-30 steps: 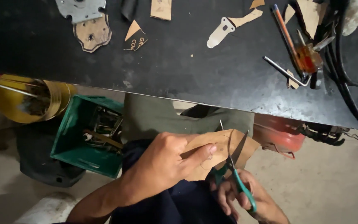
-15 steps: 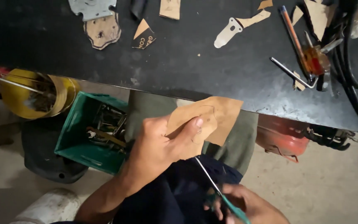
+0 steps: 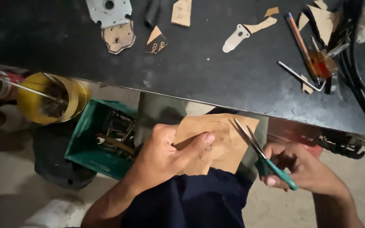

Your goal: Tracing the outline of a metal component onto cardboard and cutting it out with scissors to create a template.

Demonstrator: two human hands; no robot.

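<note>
My left hand (image 3: 167, 154) grips a flat brown cardboard sheet (image 3: 224, 137) with a drawn outline on it, thumb on top, held over my lap just below the bench edge. My right hand (image 3: 303, 169) holds scissors with green handles (image 3: 260, 154). Their blades are parted and point up-left, touching the sheet's right edge.
A dark workbench (image 3: 199, 63) spans the top, carrying cardboard offcuts (image 3: 182, 12), a metal plate (image 3: 108, 9), a pale key-shaped piece (image 3: 237, 37), hand tools (image 3: 313, 59) and black cables (image 3: 360, 67). To the left stand a green crate of parts (image 3: 87, 145) and a yellow tape roll (image 3: 49, 97).
My right hand brought the scissors up from low in my lap to the sheet's right edge. My left hand turned and lowered the sheet slightly.
</note>
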